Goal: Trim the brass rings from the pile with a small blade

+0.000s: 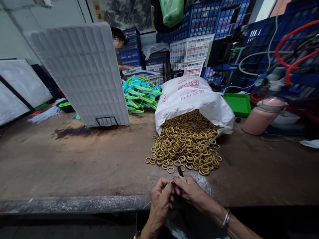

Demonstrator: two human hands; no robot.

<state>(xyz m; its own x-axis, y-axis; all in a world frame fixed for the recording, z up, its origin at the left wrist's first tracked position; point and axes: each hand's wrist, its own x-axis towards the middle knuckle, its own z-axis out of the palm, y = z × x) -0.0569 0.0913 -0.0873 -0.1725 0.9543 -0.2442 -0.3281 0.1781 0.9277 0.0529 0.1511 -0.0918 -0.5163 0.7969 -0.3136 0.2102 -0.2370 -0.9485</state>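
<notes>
My left hand [160, 200] and my right hand [189, 191] meet at the near edge of the worn wooden table [66, 164]. The left fingers pinch a gold ring [167, 187]. The right fingers are closed round a small dark tool [180, 171] that sticks up above them. Just beyond my hands lies a heap of gold rings [185, 143], spilling from a white sack [188, 97] that lies on its side.
A white plastic grid tray [82, 74] stands upright at the back. Turquoise parts [140, 93] are piled behind it, near another person [119, 47]. A green tray [238, 103], a pink flask [262, 115], blue crates [202, 18] and red hoses [292, 50] fill the right.
</notes>
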